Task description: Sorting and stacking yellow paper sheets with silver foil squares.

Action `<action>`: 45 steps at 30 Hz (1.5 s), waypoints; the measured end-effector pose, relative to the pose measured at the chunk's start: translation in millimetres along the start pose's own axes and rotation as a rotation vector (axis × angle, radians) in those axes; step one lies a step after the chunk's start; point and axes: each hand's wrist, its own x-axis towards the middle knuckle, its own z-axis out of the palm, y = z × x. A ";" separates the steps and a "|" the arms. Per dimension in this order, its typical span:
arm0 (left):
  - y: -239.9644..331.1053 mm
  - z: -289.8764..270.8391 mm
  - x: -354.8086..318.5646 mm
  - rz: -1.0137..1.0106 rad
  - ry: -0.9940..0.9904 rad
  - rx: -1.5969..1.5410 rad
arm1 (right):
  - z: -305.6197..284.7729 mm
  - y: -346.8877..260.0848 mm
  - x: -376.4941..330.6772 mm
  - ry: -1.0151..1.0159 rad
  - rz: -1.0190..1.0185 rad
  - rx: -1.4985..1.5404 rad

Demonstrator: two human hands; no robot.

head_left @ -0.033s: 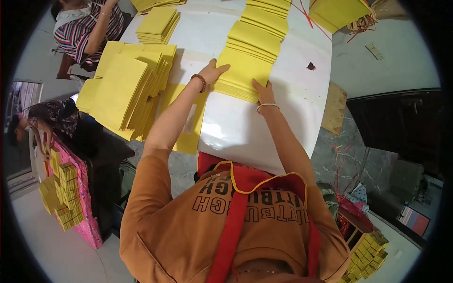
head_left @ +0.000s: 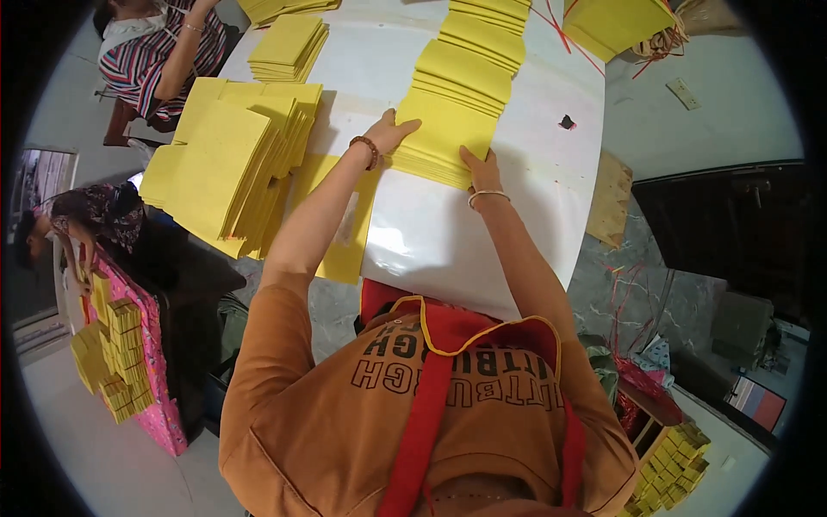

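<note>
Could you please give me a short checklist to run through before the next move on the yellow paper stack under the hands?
1. Left hand flat on the near stack of yellow sheets, at its left edge: ok.
2. Right hand on the stack's near edge: ok.
3. Stack squared up: not ok, the near edge is fanned out in steps.
4. Bare white table in front of the stack: ok.
5. Large pile of yellow sheets on the left lies apart from the stack, but a loose yellow sheet lies beneath the left forearm: not ok.
6. Firmness of the grip: cannot tell.
</note>
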 end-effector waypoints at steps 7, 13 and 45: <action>43.1 13.3 -30.5 -0.090 -0.014 -0.229 | -25.3 2.0 -6.3 0.002 -0.020 0.003; 9.1 12.2 -34.8 -0.073 -0.197 -0.534 | -24.9 -6.6 -29.0 -0.107 -0.060 -0.010; 76.5 83.9 -119.1 0.095 -0.234 -0.413 | -171.0 -5.9 -47.4 -0.539 0.108 0.505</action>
